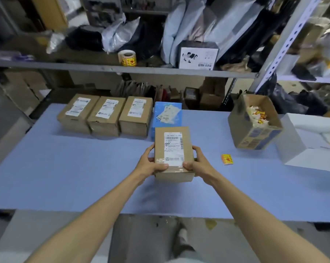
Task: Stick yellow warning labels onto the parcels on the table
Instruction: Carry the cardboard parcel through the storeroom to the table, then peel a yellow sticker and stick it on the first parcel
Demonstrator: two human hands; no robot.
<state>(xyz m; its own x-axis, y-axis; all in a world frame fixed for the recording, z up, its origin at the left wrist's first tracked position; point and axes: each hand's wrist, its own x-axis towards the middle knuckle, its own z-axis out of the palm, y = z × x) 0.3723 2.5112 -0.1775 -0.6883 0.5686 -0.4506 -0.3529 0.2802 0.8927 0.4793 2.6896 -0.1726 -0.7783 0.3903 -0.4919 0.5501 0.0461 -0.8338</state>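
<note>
Both my hands hold a brown cardboard parcel point(171, 145) with a white shipping label, lifted a little above the blue table point(65, 177). My left hand point(151, 164) grips its left side, thumb on top. My right hand point(196, 162) grips its right side the same way. A loose yellow warning label point(227, 159) lies on the table to the right of the parcel. Three brown parcels point(105, 115) stand in a row at the back left, with a blue parcel point(167, 115) beside them. A roll of yellow labels point(127, 57) sits on the shelf above.
An open cardboard box point(255, 133) with crumpled label backings stands at the right, next to a white box point(300, 147). A metal shelf point(122, 70) packed with bags runs across the back, above the table. The table's near edge is at the bottom.
</note>
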